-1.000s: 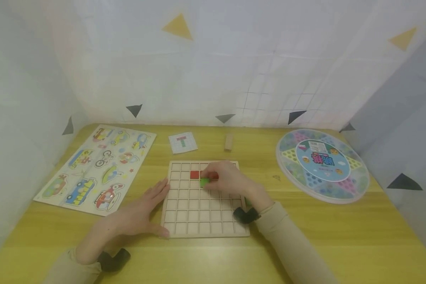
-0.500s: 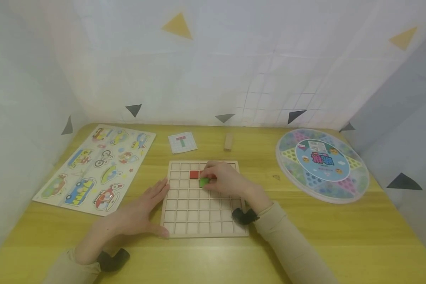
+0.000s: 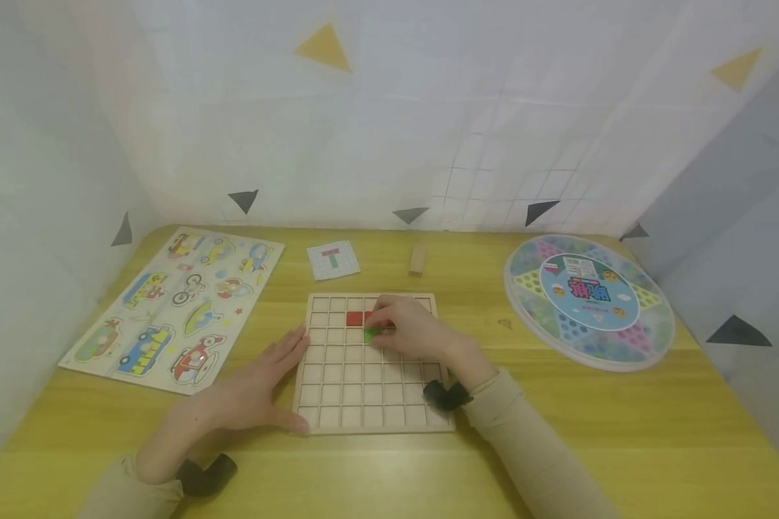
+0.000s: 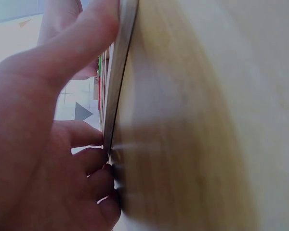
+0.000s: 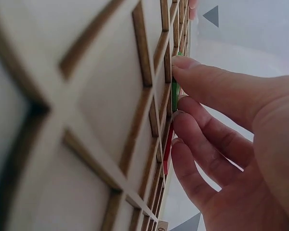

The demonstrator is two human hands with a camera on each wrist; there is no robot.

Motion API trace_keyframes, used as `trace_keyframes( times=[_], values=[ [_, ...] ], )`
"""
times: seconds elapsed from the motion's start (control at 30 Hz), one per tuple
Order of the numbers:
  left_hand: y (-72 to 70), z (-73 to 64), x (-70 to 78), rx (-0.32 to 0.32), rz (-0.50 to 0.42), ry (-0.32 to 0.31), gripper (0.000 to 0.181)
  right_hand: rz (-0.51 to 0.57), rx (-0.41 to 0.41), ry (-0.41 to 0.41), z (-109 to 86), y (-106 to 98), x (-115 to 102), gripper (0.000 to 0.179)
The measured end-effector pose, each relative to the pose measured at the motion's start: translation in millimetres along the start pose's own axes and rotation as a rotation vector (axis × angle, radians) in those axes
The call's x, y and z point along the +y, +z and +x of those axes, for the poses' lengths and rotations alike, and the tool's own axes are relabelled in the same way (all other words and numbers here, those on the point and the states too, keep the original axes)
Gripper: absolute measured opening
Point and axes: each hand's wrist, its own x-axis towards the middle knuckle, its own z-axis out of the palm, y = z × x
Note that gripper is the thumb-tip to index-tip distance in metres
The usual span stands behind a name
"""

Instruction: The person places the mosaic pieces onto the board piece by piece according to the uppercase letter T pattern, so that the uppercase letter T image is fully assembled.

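A wooden grid board [image 3: 374,375] lies flat in front of me. My right hand [image 3: 422,331] is over its upper middle, pinching a small green square tile [image 3: 369,336] between thumb and fingertips. In the right wrist view this green tile [image 5: 175,94] sits right at a cell of the grid. A red square tile [image 3: 354,318] lies in the row above, to the left, and more red beside it is partly covered by my fingers. My left hand [image 3: 249,393] rests along the board's left side, its fingers against the edge and the thumb at the near left corner.
A picture card [image 3: 334,260] with a red and green T pattern lies behind the board, and near it a small wooden block [image 3: 417,259]. At left is a vehicle puzzle board [image 3: 175,303]; at right, a round Chinese checkers board [image 3: 589,303]. Patterned cloth [image 3: 389,144] surrounds the table.
The right fingers shift slightly over the green tile, which shows less now. More red shows beside the first red tile. The left hand stays at the board's edge.
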Motion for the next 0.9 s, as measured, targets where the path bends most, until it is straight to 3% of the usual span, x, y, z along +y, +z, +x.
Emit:
trace_keyframes(
  times=[0.33, 0.5, 0.7, 0.9],
  values=[
    [-0.2, 0.5, 0.1, 0.004, -0.006, 0.006, 0.129, 0.019, 0.005, 0.016, -0.7, -1.8, 0.1, 0.023],
    [-0.8, -0.6, 1.2, 0.000, -0.011, 0.015, 0.128, 0.074, 0.010, 0.024, -6.8, -14.9, 2.8, 0.024],
    [-0.7, -0.1, 1.4, -0.005, -0.006, 0.014, 0.128, 0.105, 0.052, 0.027, -28.4, -41.7, 8.6, 0.028],
    [-1.9, -1.0, 2.2, -0.002, -0.006, 0.010, 0.128, 0.049, 0.087, 0.035, -62.8, -52.7, 19.8, 0.025]
  ],
)
